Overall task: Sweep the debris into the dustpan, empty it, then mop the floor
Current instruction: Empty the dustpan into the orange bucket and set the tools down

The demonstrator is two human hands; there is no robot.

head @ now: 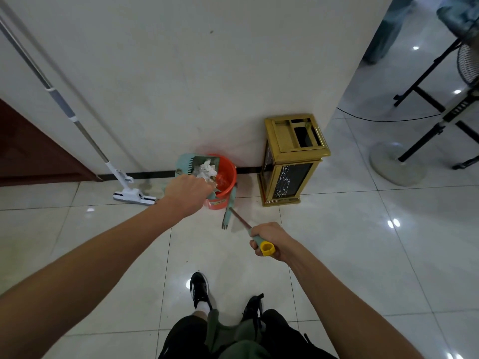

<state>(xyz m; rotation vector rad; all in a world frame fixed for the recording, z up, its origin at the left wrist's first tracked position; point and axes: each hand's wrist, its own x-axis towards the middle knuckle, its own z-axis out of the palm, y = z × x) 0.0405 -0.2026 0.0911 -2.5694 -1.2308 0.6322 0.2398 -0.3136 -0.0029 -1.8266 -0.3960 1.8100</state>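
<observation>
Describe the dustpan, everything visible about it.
The dustpan is pale teal, plastic by its look, with a row of comb teeth along one inner edge. It is tipped up over the orange bucket by the wall, its open mouth facing the bucket. White crumpled paper scraps lie in its darker inside, at the mouth above the bucket. The left hand holds it from below, covering its handle. Whether it touches the bucket rim cannot be told.

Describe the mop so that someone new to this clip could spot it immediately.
Start at the white wall ahead and look left of the orange bucket. The mop leans there, its flat white head on the floor tiles. Unlike the broom, no hand holds it.
</observation>
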